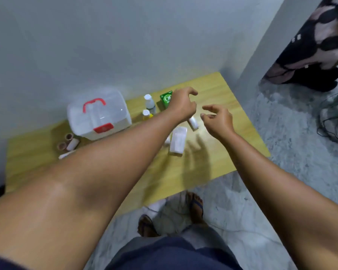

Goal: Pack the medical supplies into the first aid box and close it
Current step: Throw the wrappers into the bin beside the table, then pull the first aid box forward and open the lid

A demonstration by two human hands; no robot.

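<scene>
Clear-plastic first aid box (99, 115) shut, well left of empty hands (200, 112).

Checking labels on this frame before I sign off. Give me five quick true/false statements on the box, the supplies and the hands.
1. The first aid box is shut, with its red handle on top. True.
2. The left hand grips the green carton. False: its fingers are spread and hold nothing.
3. The right hand is empty. True.
4. Every supply is already in the box. False: the white bottle, the white packet and the tape rolls lie on the wooden table.
5. The tape rolls sit right of the green carton. False: they lie far left, by the box.
</scene>
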